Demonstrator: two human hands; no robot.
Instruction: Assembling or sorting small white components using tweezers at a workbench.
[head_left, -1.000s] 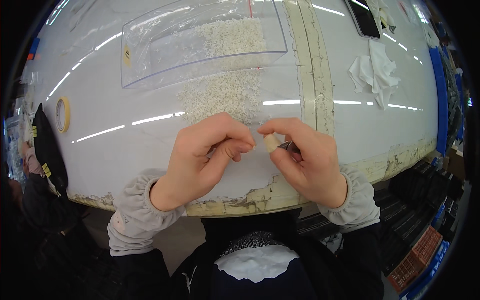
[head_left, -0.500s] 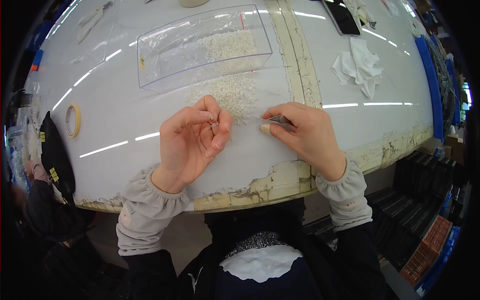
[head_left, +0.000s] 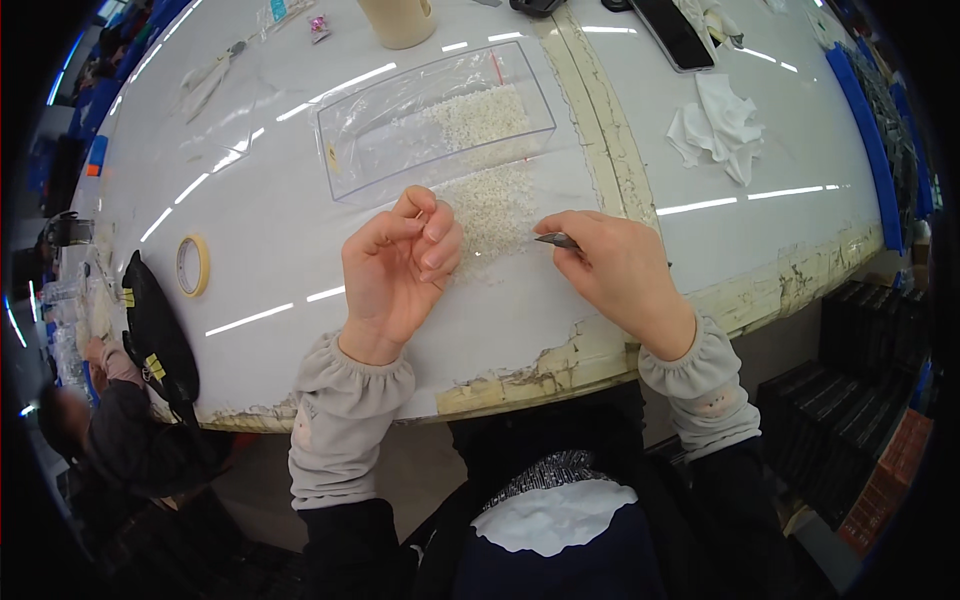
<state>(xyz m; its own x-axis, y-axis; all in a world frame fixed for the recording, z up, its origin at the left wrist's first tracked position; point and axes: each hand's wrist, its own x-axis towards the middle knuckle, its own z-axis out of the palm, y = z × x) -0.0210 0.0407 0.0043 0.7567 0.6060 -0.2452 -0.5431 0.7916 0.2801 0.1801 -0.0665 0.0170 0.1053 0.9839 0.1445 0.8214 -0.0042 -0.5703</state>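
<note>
My left hand (head_left: pixel 395 275) is raised over the table, palm up, with its fingers curled in against the thumb. Whatever lies between those fingertips is too small or hidden to make out. A small, pointed grey metal tool (head_left: pixel 557 240) is pinched in my right hand (head_left: pixel 622 272), its tip towards the left. Between and beyond both hands spreads a loose heap of tiny white parts (head_left: pixel 495 212). Behind the heap lies a clear plastic box (head_left: pixel 345 186), with more white parts (head_left: pixel 480 118) and a clear plastic bag (head_left: pixel 385 112) in it.
A roll of yellowish tape (head_left: pixel 192 266) and a black pouch (head_left: pixel 158 325) lie left. Crumpled white cloth (head_left: pixel 722 130) and a phone (head_left: pixel 672 32) are at the right. A beige cup (head_left: pixel 398 22) stands at the back. Another person (head_left: pixel 130 430) sits far left.
The view has shifted, so the table things sit further right and lower. My left fingers have curled closer together, and the small pale bit seen at them is no longer visible.
</note>
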